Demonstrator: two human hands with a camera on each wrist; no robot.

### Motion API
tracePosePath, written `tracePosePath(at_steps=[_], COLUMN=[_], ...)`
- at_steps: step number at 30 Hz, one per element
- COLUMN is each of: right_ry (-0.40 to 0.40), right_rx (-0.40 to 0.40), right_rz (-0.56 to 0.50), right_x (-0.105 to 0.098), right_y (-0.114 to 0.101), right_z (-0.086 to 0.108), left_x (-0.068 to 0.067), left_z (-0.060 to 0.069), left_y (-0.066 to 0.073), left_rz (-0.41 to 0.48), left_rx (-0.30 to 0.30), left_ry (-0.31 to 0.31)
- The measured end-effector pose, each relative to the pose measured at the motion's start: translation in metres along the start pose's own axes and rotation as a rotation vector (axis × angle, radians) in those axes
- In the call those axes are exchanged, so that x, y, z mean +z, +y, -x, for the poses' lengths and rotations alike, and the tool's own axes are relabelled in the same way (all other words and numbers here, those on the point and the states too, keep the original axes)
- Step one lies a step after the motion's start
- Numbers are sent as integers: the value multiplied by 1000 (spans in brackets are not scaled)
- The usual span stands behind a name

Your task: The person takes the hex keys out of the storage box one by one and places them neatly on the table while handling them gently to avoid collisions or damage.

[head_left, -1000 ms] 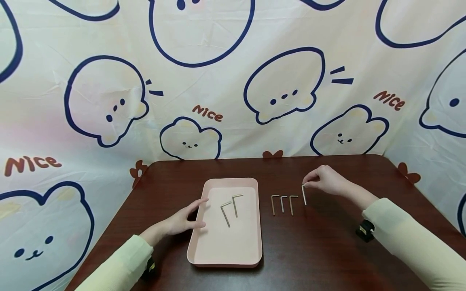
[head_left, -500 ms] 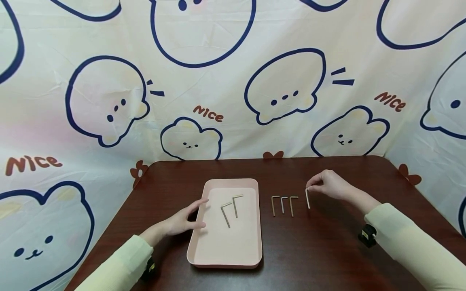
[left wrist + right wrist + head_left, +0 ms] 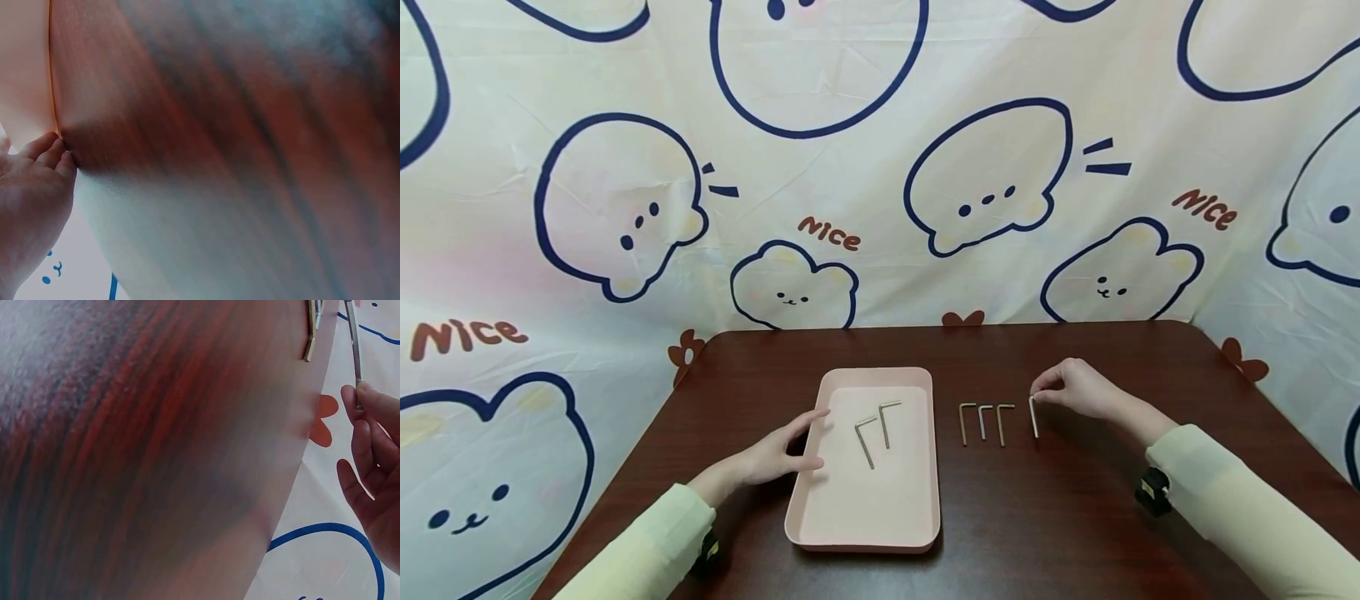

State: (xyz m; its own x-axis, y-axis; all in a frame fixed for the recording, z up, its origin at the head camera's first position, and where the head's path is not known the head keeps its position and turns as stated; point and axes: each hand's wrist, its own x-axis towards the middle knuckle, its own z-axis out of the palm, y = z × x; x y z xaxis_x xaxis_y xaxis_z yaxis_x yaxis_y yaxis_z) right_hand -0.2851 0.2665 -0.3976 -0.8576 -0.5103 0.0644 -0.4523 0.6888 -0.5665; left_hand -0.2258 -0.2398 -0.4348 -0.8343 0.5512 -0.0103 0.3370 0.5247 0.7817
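Note:
In the head view, my right hand (image 3: 1081, 388) pinches a silvery hex key (image 3: 1035, 422) between thumb and forefinger near its bend. Its long arm points down toward me; whether its tip meets the table I cannot tell. The right wrist view also shows this hex key (image 3: 355, 353) in the fingertips. Left of it, three hex keys (image 3: 1001, 429) lie in a row, long arms roughly parallel. My left hand (image 3: 767, 454) holds the left rim of the pink tray (image 3: 868, 521), thumb over the edge. Inside the tray lie two brassy hex keys (image 3: 866, 447), slightly tilted.
Everything stands on a dark brown wooden table (image 3: 1037, 525) with rounded far corners. A pale cloth (image 3: 880, 183) printed with cartoon bears hangs behind and at both sides. Each wrist carries a small black device (image 3: 1153, 492).
My right hand has moved slightly right and toward me with the hex key, bringing it level with the row. The left hand, the tray and the other hex keys have stayed put.

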Motion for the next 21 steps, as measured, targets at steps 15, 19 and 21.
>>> tracePosePath(at_steps=[15,19,21], right_ry=[-20,-29,-31], right_rx=[45,46,62], right_rz=[1,16,20], right_x=[12,15,17], right_y=[9,10,10], right_z=[-16,-19,-20], left_x=[0,0,0], left_z=[0,0,-1], left_y=[-2,-3,-3], left_rz=[6,4,5], left_rx=[4,8,13], left_ry=[-3,-3,-5])
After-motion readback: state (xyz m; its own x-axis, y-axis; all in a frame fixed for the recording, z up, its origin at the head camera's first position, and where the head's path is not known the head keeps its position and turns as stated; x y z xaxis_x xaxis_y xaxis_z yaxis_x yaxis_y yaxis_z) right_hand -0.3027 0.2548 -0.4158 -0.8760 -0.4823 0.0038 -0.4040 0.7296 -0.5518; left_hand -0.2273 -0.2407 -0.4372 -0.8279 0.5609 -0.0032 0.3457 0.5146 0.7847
